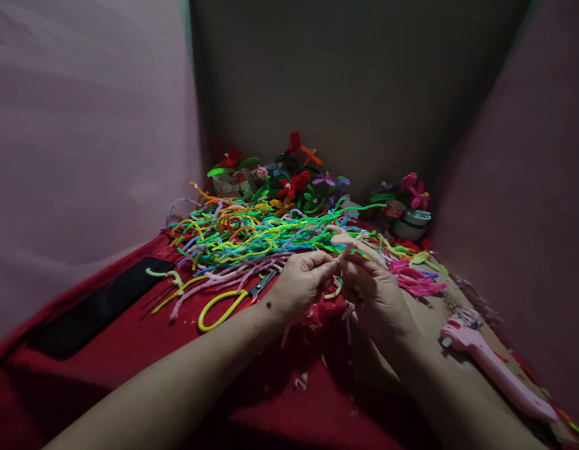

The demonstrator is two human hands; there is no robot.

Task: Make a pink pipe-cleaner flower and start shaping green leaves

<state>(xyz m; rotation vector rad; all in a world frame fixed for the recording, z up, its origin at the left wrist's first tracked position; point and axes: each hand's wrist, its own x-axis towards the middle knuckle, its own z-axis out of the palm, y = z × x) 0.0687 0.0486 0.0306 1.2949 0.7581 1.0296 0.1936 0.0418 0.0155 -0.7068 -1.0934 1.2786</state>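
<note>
In the middle of the head view, my left hand and my right hand meet with fingers pinched together. Between the fingertips is a pale peach pipe cleaner, and a flattened, petal-like pale pink part rises just beyond my right fingers. Its lower end is hidden by the fingers. Behind both hands spreads a heap of multicoloured pipe cleaners. Yellow-handled scissors lie left of my left wrist, blades towards the heap, apart from the hand.
A black phone-like slab lies on the red cloth at left. Pipe-cleaner flowers stand at the back, near a small lidded jar. At right are bright pink pipe cleaners and a pink glue gun on brown cardboard.
</note>
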